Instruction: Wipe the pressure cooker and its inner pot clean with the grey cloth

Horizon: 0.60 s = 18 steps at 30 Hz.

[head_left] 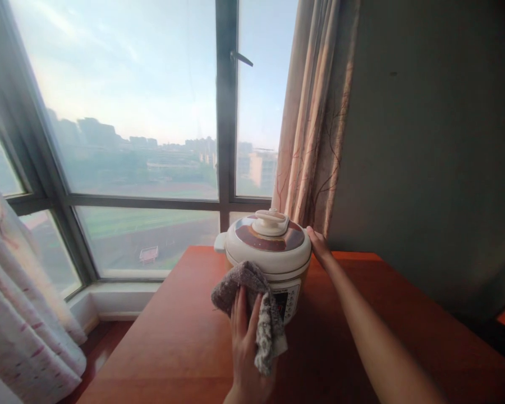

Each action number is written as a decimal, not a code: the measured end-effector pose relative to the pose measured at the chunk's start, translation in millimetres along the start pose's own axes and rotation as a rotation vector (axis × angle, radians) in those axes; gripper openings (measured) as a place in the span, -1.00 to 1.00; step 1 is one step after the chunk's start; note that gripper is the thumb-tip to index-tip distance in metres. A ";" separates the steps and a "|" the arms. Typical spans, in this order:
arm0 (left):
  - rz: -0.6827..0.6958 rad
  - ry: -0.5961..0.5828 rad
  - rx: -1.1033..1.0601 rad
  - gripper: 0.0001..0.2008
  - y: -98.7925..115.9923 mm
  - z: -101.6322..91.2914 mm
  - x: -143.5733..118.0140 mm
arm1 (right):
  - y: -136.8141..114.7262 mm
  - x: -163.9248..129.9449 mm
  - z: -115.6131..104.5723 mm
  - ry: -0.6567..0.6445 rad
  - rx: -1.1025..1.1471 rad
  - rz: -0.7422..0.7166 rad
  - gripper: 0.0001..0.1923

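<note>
Grey cloth [252, 303] clutched in left grip [244, 336] | right grip [317, 242] flat against cooker [269, 258], fingers spread.

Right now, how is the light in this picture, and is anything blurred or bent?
Head view: bright hazy daylight through the window backlights the cooker; the wall is dim; the window frame bows at the left edge; the left hand pressing a grey cloth and the right hand look soft.
</note>
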<state>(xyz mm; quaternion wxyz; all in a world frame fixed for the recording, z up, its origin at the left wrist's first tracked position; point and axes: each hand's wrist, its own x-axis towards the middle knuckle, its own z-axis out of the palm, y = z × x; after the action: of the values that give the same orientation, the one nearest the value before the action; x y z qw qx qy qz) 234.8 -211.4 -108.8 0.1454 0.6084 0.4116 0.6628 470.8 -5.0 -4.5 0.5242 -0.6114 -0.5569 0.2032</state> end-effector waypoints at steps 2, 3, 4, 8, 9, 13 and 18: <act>0.081 -0.033 0.122 -0.32 -3.8 2.3 0.6 | 0.4 -2.2 -2.1 -0.017 -0.022 0.002 -0.27; 0.130 -0.033 0.182 -0.29 -5.8 3.5 3.9 | 0.5 -3.1 -3.2 -0.026 -0.033 0.005 -0.27; 0.175 -0.033 0.238 -0.27 -7.8 4.8 9.3 | 0.4 -3.9 -4.2 -0.028 -0.047 0.008 -0.27; 0.281 0.005 0.333 -0.23 -12.0 9.7 43.5 | -0.8 -6.8 -7.4 -0.023 -0.104 0.020 -0.26; 0.290 0.021 0.320 -0.21 -11.8 9.9 53.8 | -1.3 -7.7 -8.1 -0.019 -0.120 0.022 -0.26; 0.318 0.065 0.177 -0.21 -10.5 4.1 99.5 | -3.5 -12.3 -10.7 0.015 -0.187 0.020 -0.28; 0.192 0.080 0.123 -0.45 -22.9 -9.9 172.8 | -5.7 -15.8 -11.4 0.052 -0.253 0.026 -0.32</act>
<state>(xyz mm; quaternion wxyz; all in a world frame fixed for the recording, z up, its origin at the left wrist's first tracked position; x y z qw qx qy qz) 180.9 -81.0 -5.8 0.0269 0.6259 0.3966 0.6709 473.0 -24.8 -0.7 0.4543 -0.6850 -0.5563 0.1223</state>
